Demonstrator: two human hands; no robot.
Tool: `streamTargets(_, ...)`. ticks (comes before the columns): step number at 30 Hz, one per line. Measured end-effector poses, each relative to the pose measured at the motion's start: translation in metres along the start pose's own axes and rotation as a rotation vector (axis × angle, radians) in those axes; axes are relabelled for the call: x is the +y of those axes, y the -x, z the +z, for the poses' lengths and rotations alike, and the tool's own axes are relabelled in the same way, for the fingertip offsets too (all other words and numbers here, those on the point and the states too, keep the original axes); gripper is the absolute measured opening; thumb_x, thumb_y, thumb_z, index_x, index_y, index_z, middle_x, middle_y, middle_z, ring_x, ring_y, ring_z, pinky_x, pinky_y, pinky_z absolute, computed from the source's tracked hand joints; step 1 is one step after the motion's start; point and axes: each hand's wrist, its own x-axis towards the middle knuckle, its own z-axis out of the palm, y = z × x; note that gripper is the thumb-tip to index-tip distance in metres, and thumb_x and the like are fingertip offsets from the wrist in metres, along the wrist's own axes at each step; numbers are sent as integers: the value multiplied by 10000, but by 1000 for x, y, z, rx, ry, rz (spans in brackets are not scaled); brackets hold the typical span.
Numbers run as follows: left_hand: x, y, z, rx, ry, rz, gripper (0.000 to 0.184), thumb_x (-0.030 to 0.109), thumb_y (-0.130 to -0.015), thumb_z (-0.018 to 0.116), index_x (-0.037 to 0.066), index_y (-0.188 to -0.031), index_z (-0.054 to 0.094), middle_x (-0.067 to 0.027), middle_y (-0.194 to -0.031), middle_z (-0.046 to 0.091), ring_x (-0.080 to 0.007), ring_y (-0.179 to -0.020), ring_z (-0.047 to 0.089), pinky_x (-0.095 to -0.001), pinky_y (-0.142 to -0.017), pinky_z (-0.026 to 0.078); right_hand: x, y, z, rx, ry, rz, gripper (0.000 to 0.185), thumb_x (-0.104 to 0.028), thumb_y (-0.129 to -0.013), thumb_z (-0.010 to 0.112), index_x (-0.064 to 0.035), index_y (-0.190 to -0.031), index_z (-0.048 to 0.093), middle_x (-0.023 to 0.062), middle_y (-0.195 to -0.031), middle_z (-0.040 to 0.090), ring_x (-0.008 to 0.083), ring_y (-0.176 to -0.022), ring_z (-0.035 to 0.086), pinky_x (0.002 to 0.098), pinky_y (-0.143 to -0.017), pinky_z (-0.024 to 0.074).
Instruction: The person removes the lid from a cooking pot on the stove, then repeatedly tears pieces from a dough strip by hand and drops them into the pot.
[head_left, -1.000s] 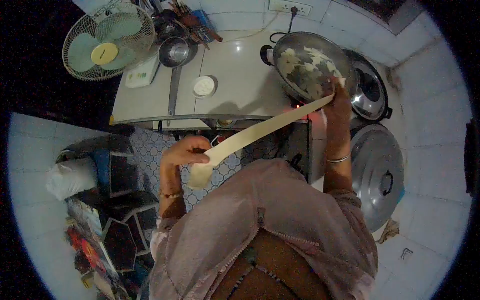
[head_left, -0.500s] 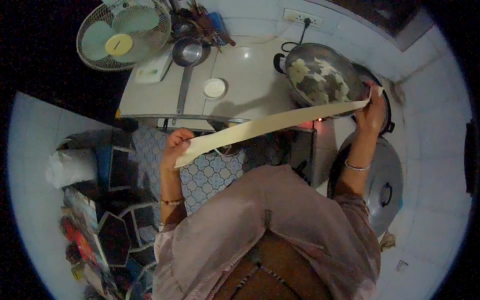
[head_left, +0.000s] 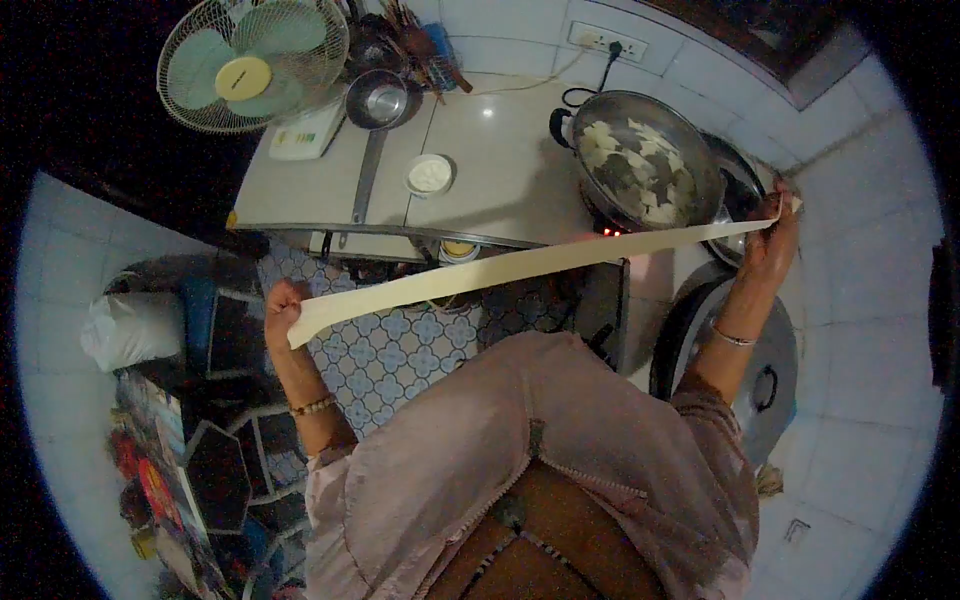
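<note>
A long, pale, flat strip of dough (head_left: pixel 500 268) spans the space before my chest, stretched nearly straight between both hands. Its left end is pinched in my left hand (head_left: pixel 284 312), out over the patterned floor. My right hand (head_left: pixel 776 232) grips the other end, a short flap showing past the fingers, near the glass lid (head_left: pixel 735 190). Just behind the strip stands a large metal pan (head_left: pixel 640 110) holding liquid with several pale, torn pieces (head_left: pixel 645 165) in it. A red light glows below the pan's front edge.
On the counter (head_left: pixel 500 180) are a small white bowl (head_left: pixel 430 175) of white powder, a long-handled saucepan (head_left: pixel 378 100) and a white scale (head_left: pixel 306 137). A fan (head_left: pixel 244 78) stands at the back left. A big metal lid (head_left: pixel 755 370) lies at right, a plastic bag (head_left: pixel 135 330) at left.
My hands have moved apart, left hand leftward and right hand rightward, away from the pan. The strip now hangs longer and straighter between them.
</note>
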Motion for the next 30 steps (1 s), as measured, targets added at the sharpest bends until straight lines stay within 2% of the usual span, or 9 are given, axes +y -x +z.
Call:
streamTargets(2, -2, 6, -13, 177, 194, 51, 162, 94, -725, 600, 66, -782, 451, -32, -699, 419, -121, -621, 408, -217, -522, 349, -2, -2, -5, -8, -17, 3, 142, -145, -872, 487, -18, -888, 547, -12, -623, 472, 56, -506, 437, 198, -416, 364)
streamTargets(8, -42, -4, -42, 77, 382, 169, 114, 115, -798, 497, 68, -896, 463, -65, -794, 464, -156, -675, 441, -279, -571, 411, -1, 24, 35, 66, 191, -12, 140, -150, -869, 501, -18, -888, 544, -16, -650, 498, 46, -485, 438, 175, -405, 355)
streamTargets(12, 31, -15, 55, 368, 666, 347, 206, 237, -850, 451, 100, -1002, 474, -66, -860, 533, -200, -710, 502, -333, -604, 479, 4, 41, 56, -91, 107, 16, 150, -149, -846, 533, -19, -919, 551, -22, -639, 493, 36, -476, 410, 161, -405, 330)
streamTargets(13, 44, -23, 85, 293, 822, 414, 233, 268, -863, 440, 108, -1028, 477, -67, -876, 550, -211, -719, 517, -346, -612, 495, 5, 51, 64, -165, 90, 39, 163, -159, -843, 535, -19, -925, 553, -22, -634, 490, 32, -481, 408, 157, -403, 324)
streamTargets(15, 43, -52, 116, -381, 1325, 496, 265, 272, -875, 419, 115, -1073, 497, -51, -909, 561, -177, -690, 522, -327, -605, 496, 15, 68, 74, -189, 102, 54, 187, -176, -848, 528, -14, -937, 552, -23, -631, 486, 37, -487, 411, 167, -409, 327)
streamTargets(16, 32, -57, 119, -499, 1428, 191, 278, 254, -886, 405, 121, -1103, 516, -23, -882, 554, -118, -631, 504, -320, -615, 493, 21, 74, 79, -203, 120, 62, 210, -192, -853, 521, -8, -949, 552, -24, -629, 482, 42, -492, 415, 178, -415, 330)
streamTargets(17, 18, -56, 127, -297, 1484, 158, 276, 255, -895, 402, 117, -1091, 538, -1, -807, 536, -61, -563, 460, -280, -586, 453, 28, 80, 84, -199, 205, 114, 224, -209, -853, 517, -13, -955, 556, -22, -624, 478, 48, -503, 420, 192, -431, 339)
streamTargets(23, 30, -62, 140, -74, 1120, 176, 243, 233, -888, 429, 71, -1033, 535, -4, -754, 497, -60, -546, 432, -227, -523, 363, 74, 118, 99, -387, 574, 106, 222, -198, -845, 509, -15, -920, 610, 21, -720, 556, 98, -622, 519, 248, -542, 443)
streamTargets(30, 17, -72, 257, 3, 888, -167, 248, 201, -852, 497, 17, -1019, 509, -73, -866, 560, -170, -788, 525, -304, -758, 415, 105, 164, 124, -734, 624, 122, 202, -190, -824, 527, -31, -901, 626, 62, -759, 583, 128, -667, 547, 255, -549, 440)
